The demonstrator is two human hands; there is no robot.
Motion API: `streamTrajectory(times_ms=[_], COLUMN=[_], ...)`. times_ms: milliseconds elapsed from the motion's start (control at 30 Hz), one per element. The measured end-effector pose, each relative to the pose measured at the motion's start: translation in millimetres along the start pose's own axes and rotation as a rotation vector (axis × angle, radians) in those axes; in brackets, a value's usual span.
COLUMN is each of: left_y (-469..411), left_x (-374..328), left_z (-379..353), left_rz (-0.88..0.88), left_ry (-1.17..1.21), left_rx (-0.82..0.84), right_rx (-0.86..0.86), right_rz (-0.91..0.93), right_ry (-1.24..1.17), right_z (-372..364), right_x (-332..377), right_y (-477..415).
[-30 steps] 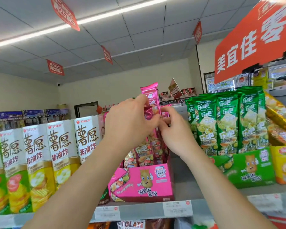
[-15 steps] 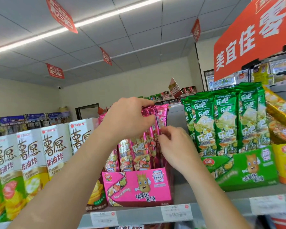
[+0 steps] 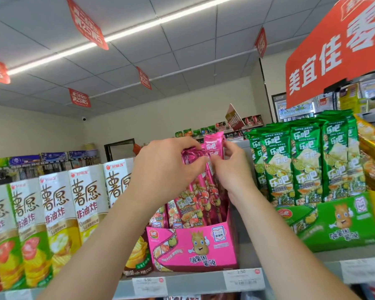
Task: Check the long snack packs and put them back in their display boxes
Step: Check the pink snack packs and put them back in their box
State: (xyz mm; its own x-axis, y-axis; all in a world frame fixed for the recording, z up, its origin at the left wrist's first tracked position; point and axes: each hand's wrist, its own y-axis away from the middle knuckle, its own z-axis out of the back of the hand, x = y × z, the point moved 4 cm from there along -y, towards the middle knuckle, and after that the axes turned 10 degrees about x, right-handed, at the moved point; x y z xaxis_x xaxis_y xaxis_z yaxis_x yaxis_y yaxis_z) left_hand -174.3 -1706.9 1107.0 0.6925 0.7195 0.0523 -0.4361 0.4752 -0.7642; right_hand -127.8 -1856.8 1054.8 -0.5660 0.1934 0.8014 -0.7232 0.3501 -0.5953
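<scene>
Two hands work the same bundle. We find the left hand [image 3: 167,167] curled over the crimped tops of the long glossy pink foil snack packs [image 3: 187,204], pinching them together. The right hand [image 3: 232,169] pinches the upper edge of one taller pink pack [image 3: 214,146], which stands above its neighbours. All stand upright in the pink printed cardboard display box [image 3: 193,245], so we judge this lot nearly reseated. Just beside it, the long shiny green foil packs [image 3: 301,161] fill their green cardboard box [image 3: 333,224]; whether these are checked we cannot tell. Tall white card cartons [image 3: 85,198] stand to the left.
</scene>
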Motion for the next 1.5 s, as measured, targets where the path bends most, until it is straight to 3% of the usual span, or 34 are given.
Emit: streamTrajectory(times_ms=[167, 367, 533, 600, 767, 867, 967, 1133, 1300, 1400, 1500], left_y=[1, -13, -29, -31, -24, -14, 14, 58, 79, 87, 93], left_x=[11, 11, 10, 9, 4, -8, -23, -48, -39, -41, -41], left_z=[7, 17, 22, 23, 19, 29, 38, 9, -10, -17, -21], left_rz=[-0.018, -0.076, -0.059, -0.062, -0.067, -0.122, -0.158, -0.085, 0.167, 0.216, 0.25], left_ry=[-0.075, -0.175, -0.224, -0.203, -0.142, -0.052, 0.219, 0.652, 1.182, 1.312, 1.391], left_rx=[0.06, 0.315, 0.428, 0.427, 0.323, 0.048, -0.239, -0.093, -0.11, -0.155, -0.264], right_rx=[0.044, -0.135, -0.255, -0.245, 0.091, 0.17, 0.238, 0.326, 0.384, 0.413, 0.539], right_rz=[0.331, 0.873, 1.007, 0.958, 0.575, 0.479, 0.376, 0.332, 0.365, 0.349, 0.215], right_ry=[0.132, 0.258, 0.102, 0.056, 0.097, 0.061, -0.098, -0.213, -0.145, -0.11, -0.101], right_z=[2, 15, 36, 44, 46, 45, 47, 45, 45, 45, 47], right_x=[48, 91, 95, 92, 66, 50, 35, 21, 15, 13, 2], right_y=[6, 41, 69, 78, 94, 107, 118, 133, 149, 159, 171])
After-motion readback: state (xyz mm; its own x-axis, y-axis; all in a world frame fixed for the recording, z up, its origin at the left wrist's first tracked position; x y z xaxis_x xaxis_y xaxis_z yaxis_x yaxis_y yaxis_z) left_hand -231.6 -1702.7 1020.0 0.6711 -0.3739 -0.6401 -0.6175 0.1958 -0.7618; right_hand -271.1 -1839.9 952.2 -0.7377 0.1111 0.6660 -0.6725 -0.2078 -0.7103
